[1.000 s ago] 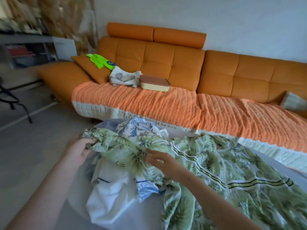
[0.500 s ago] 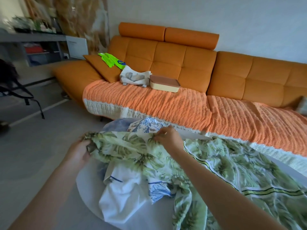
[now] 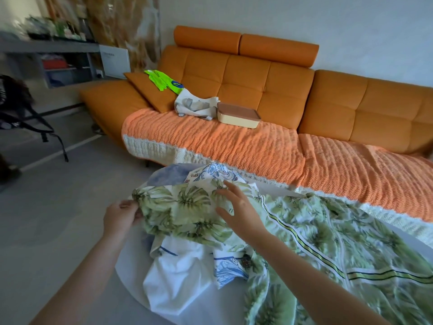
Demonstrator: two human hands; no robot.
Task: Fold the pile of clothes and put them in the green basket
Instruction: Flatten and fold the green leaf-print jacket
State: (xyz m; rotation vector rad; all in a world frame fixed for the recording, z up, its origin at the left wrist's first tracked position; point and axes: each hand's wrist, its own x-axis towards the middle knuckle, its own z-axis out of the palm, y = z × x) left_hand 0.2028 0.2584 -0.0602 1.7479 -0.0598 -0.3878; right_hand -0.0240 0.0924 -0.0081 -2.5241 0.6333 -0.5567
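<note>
A green leaf-print garment (image 3: pixel 328 233) lies spread over a pile on the white round table (image 3: pixel 131 261). My left hand (image 3: pixel 121 215) pinches its left edge. My right hand (image 3: pixel 239 211) rests on the cloth with fingers spread, holding nothing. Under it lie a white garment (image 3: pixel 178 280) with a blue stripe and a blue-patterned garment (image 3: pixel 215 171). A plain blue cloth (image 3: pixel 171 175) shows at the far side of the pile. No green basket is in view.
An orange sofa (image 3: pixel 257 73) with an orange knit throw (image 3: pixel 222 144) stands right behind the table. On it lie a neon green item (image 3: pixel 164 82), a white bag (image 3: pixel 194 106) and a lidded box (image 3: pixel 237 114). Grey floor and a shelf (image 3: pixel 54 57) are at left.
My right hand has let go of the garment's top edge and now lies flat with fingers spread on the cloth. My left hand keeps its pinch on the left edge.
</note>
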